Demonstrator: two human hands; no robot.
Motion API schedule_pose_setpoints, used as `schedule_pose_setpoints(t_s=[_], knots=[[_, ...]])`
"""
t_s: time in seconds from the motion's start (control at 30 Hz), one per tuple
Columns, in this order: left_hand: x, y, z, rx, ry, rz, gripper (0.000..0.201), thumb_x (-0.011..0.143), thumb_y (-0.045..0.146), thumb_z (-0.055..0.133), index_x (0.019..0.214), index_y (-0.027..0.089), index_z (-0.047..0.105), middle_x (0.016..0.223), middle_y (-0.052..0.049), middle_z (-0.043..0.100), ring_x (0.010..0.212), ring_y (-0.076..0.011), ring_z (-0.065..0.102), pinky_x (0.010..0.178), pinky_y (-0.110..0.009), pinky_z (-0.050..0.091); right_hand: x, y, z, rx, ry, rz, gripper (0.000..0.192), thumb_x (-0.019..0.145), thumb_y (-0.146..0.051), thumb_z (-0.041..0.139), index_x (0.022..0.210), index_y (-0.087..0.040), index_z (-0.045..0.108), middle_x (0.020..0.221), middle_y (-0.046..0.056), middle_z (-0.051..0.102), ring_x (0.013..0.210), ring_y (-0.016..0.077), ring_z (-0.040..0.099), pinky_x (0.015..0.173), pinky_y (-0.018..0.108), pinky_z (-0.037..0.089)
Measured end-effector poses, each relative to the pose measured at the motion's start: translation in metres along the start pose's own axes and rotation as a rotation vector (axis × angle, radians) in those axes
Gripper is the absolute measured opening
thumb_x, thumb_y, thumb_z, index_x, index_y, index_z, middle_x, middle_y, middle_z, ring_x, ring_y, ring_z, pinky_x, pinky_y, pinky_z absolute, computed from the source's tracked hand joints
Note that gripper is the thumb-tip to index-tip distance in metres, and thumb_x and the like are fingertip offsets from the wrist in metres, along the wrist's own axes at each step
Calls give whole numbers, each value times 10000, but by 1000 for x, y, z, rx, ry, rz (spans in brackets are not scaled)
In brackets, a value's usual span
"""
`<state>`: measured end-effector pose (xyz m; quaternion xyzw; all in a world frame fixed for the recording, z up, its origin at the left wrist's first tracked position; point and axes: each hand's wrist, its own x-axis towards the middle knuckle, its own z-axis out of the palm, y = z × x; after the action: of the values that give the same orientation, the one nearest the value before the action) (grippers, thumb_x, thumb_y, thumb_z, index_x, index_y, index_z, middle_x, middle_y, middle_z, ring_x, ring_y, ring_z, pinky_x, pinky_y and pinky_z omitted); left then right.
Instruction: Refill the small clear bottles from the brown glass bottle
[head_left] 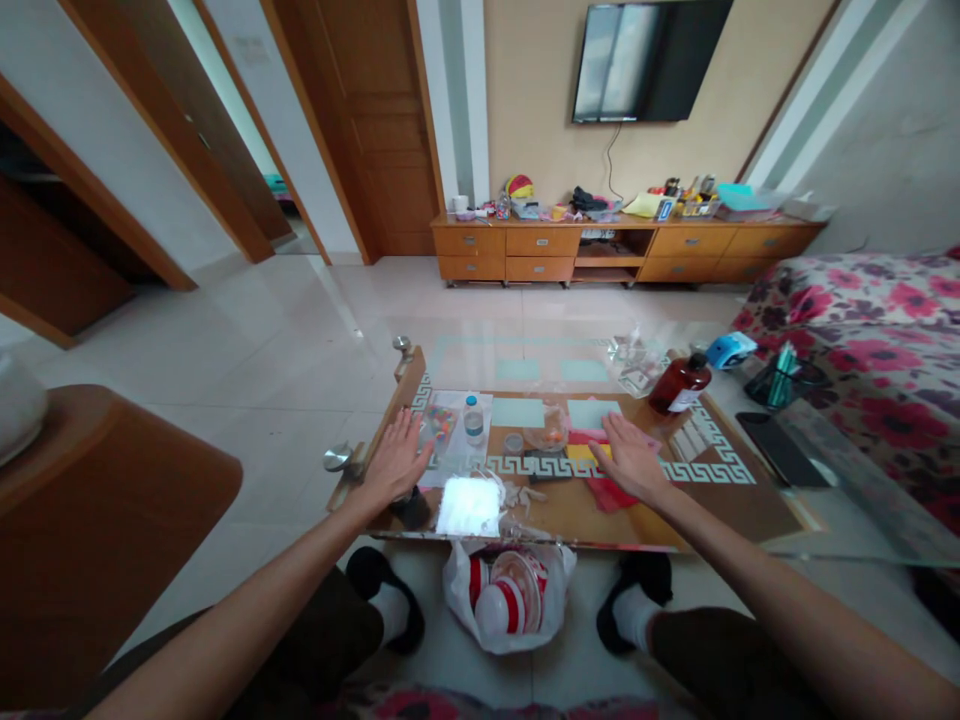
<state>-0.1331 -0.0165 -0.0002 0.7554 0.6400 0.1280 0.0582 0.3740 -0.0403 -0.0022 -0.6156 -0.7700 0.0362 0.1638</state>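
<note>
My left hand (394,460) is stretched out, palm down, over the left side of the glass coffee table (720,510). It holds nothing. Just right of it are a packet of small colourful pieces (439,425) and a small clear bottle with a blue cap (474,425). My right hand (631,458), fingers spread and palm down, is over the table's right half, near a pale rectangle (592,413) and a red sheet or bag (611,495). Between the hands are a small round container (513,443), a clear bag with orange bits (553,432) and a bright white square (469,505).
A brown bottle (679,388), a blue packet (731,350), a pen holder (784,378) and a dark phone-like slab (780,450) stand or lie to the right. A white bag (456,590) of red-and-white containers sits on the floor between my feet. Flowered sofa (885,300) at right.
</note>
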Motion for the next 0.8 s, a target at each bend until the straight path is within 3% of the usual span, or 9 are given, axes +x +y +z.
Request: schedule_pose_setpoints(t_s=[0.2,0.27,0.33,0.47,0.6,0.8], knots=[[-59,107,9,-201,-116,442,812,1061,505,429,1747,209,110,1808,-106,141,1679,-283,125,1365,-515,183,-43,-131,14,155,-121,-351,775,1085,-519,453,1723,-135,238,1769,152,233,1642,315,246,1332,543,300],[-83,136,4,-249,-210,597,941,993,517,539,1751,219,68,1814,-97,100,1679,-298,126,1366,-512,195,-66,-162,19,152,-154,-450,810,1055,-448,510,1725,-109,208,1776,162,197,1651,321,213,1343,536,278],[-105,152,0,-281,-235,635,1099,902,525,633,1750,200,14,1818,-110,39,1679,-340,99,1360,-547,203,-90,-179,22,111,-136,-475,867,1017,-397,548,1720,-54,174,1774,198,157,1653,352,188,1343,557,267],[-146,150,7,-297,-250,668,1181,840,550,662,1749,214,-14,1818,-113,-46,1671,-415,49,1344,-630,188,-128,-187,22,59,-163,-505,951,946,-358,594,1718,-32,146,1770,216,142,1650,401,158,1333,598,258],[-181,131,34,-323,-285,744,1191,847,567,645,1744,213,-53,1807,-128,-127,1658,-467,11,1329,-681,168,-159,-185,31,97,-261,-591,1034,868,-326,616,1717,-17,115,1775,227,81,1654,426,86,1334,619,213],[-195,115,73,-318,-409,733,1125,906,500,643,1742,240,-63,1813,-130,-53,1664,-428,34,1329,-667,203,-184,-166,68,179,-460,-603,1012,836,-282,632,1706,-17,187,1767,251,107,1653,414,115,1334,614,218]])
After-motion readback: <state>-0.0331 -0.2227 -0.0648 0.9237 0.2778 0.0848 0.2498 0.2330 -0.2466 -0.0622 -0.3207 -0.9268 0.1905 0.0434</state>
